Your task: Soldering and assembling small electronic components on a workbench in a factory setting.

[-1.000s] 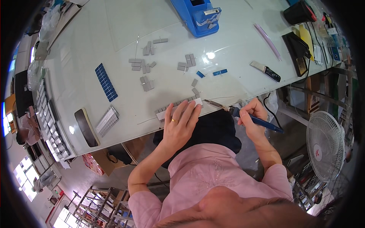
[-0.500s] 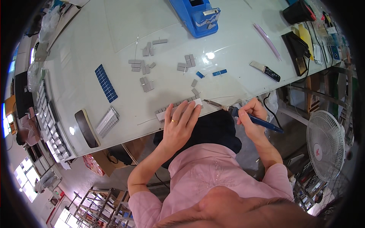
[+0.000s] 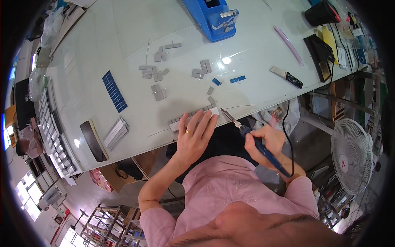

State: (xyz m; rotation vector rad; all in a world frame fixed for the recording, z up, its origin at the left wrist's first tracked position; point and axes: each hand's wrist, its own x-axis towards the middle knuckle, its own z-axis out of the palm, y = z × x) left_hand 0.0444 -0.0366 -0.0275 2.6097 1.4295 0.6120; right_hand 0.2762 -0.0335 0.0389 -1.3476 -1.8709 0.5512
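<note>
My left hand (image 3: 193,133) lies with its fingers stretched out and pressed down on a white bar (image 3: 215,111) near the table's front edge. A row of small grey solar cell strips (image 3: 174,122) shows along the bar's far side, partly covered by it. Thin wires stick out beyond both ends. In my closed right hand (image 3: 267,144) is a blue soldering iron (image 3: 266,153), its metal tip close to the bar's right end. Whether the tip touches anything I cannot tell. The cord hangs in a loop beside my right wrist.
Several loose grey pieces (image 3: 158,74), two small blue pieces (image 3: 238,79) and a long blue cell strip (image 3: 114,91) lie on the table. Around them are a blue tape dispenser (image 3: 218,20), a flat-bladed tool (image 3: 286,77) and a dark oblong block (image 3: 94,140). A fan (image 3: 352,156) stands at right.
My right hand has turned the soldering iron steeper, its handle end swinging down towards me while the tip stays near the bar's right end. My left hand has not moved.
</note>
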